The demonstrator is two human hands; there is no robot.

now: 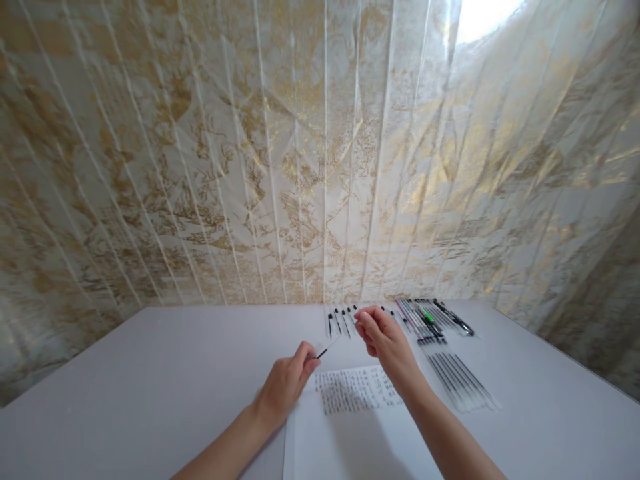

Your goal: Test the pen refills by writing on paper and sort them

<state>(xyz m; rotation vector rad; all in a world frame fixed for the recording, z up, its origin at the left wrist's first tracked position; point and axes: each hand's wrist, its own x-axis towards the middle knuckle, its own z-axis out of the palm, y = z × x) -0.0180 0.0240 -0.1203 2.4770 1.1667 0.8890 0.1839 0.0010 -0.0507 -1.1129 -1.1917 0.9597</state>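
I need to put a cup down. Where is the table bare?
Bare: the table's left half, beside the left hand, and its right edge past the refills. Crowded: the far middle, with pens behind the right hand, and the paper.

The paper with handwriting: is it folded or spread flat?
Spread flat: the paper lies smooth on the table, no crease visible.

Bright daylight glare at upper right, glossy sheen on curtain [320, 153], wide-angle bowing at edges, soft shadows
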